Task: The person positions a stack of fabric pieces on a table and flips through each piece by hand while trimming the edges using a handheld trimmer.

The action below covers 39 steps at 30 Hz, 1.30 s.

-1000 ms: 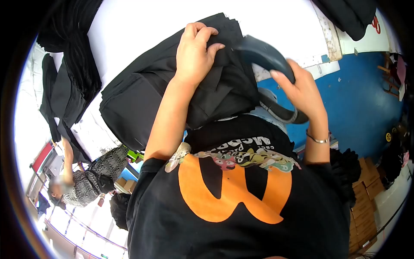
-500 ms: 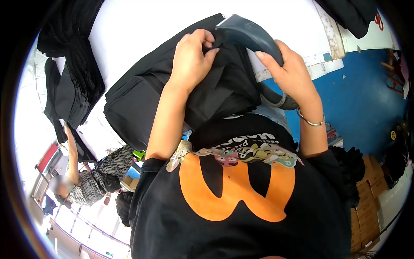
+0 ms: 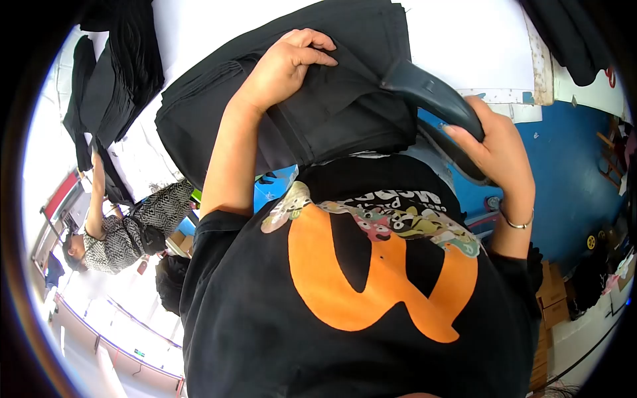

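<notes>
Black folded cloth pile [image 3: 358, 129], lots of thin layers, sits at the near edge of a white flat-topped table [image 3: 464, 40]. Left hand [image 3: 282, 69] is on top of it, fingers half curled, can't tell if they're pinching a layer. Right hand [image 3: 501, 146] has its fingers closed round a dark blue-grey curved handheld tool [image 3: 438, 96], tip at the pile's right side, contact unclear. Off left, another person [image 3: 113, 245] in black-and-white patterned clothes reaches toward more layered black cloth [image 3: 129, 79].

On the shirt [image 3: 345, 365], white letters [image 3: 424, 198] are partly lost in folds; "McD" can be made out. The mark on the tool [image 3: 434, 94] cannot be read.
</notes>
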Available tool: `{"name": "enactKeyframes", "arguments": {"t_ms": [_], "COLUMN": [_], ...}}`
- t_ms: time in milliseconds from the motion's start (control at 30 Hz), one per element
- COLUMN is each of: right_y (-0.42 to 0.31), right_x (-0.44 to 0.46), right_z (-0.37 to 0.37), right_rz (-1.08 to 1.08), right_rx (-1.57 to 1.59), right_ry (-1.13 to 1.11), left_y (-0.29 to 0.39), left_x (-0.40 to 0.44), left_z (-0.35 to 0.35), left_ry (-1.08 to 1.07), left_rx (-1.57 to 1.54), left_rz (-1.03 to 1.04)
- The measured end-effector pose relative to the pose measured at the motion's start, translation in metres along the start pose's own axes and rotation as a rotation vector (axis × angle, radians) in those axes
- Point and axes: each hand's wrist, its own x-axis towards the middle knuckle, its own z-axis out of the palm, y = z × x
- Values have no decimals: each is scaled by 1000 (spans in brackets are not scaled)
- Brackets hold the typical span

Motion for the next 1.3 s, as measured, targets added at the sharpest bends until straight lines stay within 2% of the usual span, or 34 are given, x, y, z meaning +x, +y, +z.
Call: {"name": "enactKeyframes", "arguments": {"t_ms": [100, 167, 233, 267, 367, 433, 533, 567, 633, 667, 700, 733, 767, 800, 833, 900, 933, 967, 1033, 1067, 1167, 1200, 1300], "right_y": [-11, -28, -42, -52, -59, -49, -33, -26, -13, -11, -12, -4, -8, -8, -7, -10, -13, -10, 1, 1, -16, -18, -13], "right_x": [4, 31, 60, 69, 51, 26, -15, -27, -35, -31, -19, -4, 16, 40, 53, 51, 48, 38, 18, 19, 59, 71, 57], "right_z": [1, 14, 45, 54, 59, 40, 7, 0, -2, -8, -13, -1, 1, 13, 22, 18, 16, 18, 19, 18, 12, 15, 9], "right_rz": [2, -172, -348, -359, -382, -282, -180, -78, 68, 143, 216, 78, 98, 91, 84, 132, 176, 179, 145, 166, 193, 148, 85], "right_rx": [-1, -146, -250, -227, -214, -163, -144, -16, 206, 189, 176, 123, 9, 85, 164, 184, 189, 192, 146, 153, 183, 173, 149], "right_ry": [-10, -104, -54, -66, -63, -241, -301, -182, 83, 91, 100, 195, 145, 197, 252, 259, 245, 251, 226, 222, 226, 291, 243], "left_y": [-5, -5, -11, -12, -11, -8, 15, 16, 31, 38, 45, 52, 56, 56, 55, 50, 49, 41, 20, 16, 16, 19, 13], "left_x": [5, 7, 8, 7, 6, 6, 13, 15, 11, 11, 15, 20, 24, 30, 37, 53, 58, 56, 56, 56, 61, 61, 59], "left_z": [-7, -10, -12, -13, -9, -5, 10, 20, 26, 24, 22, 21, 21, 28, 34, 39, 40, 43, 48, 50, 47, 45, 43], "left_ry": [-57, -51, -27, -26, -12, 20, 169, 242, 128, 32, 39, -67, -178, -36, -41, 561, 564, 561, 510, 515, 583, 585, 565], "left_rx": [-106, -97, -282, -286, -206, -184, 16, 208, 455, 514, 514, 585, 657, 723, 732, 634, 569, 569, 157, 86, -91, -98, -138], "left_rz": [-64, -88, -180, -177, -133, -104, -142, -52, -29, -71, -57, -142, -229, -195, -182, -89, -184, -178, -193, -214, -259, -253, -287]}}
